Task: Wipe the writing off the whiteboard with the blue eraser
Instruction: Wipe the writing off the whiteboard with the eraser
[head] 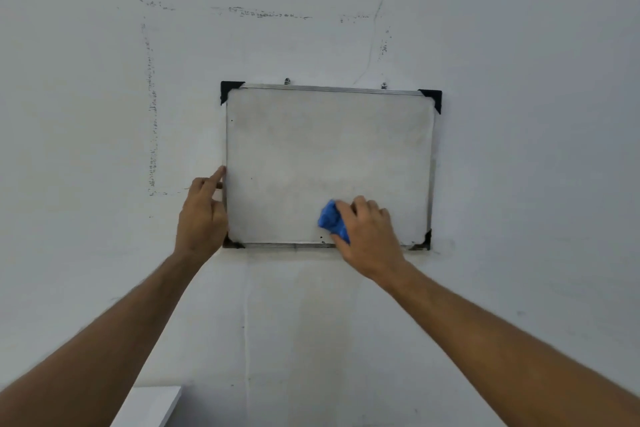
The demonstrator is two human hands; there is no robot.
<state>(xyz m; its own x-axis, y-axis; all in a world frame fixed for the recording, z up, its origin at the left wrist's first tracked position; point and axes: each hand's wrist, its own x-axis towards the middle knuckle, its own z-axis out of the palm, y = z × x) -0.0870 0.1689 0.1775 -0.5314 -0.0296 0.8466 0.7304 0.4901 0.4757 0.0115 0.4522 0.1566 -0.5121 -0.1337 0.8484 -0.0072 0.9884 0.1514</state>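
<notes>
Both forearms reach to the wall-hung whiteboard (329, 163). Left hand (202, 215) braces its left edge, fingers straight; right hand (369, 236) grips the blue eraser (332, 220) low on it. Hard strokes might unhook it.

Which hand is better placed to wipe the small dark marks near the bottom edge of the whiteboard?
Right. The right hand already grips the blue eraser beside those marks; the left hand rests on the whiteboard's left edge.

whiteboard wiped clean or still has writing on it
Nearly clean: the whiteboard shows no readable writing, only grey smudging and a few dark specks near the blue eraser, which the right hand presses low on it.
</notes>
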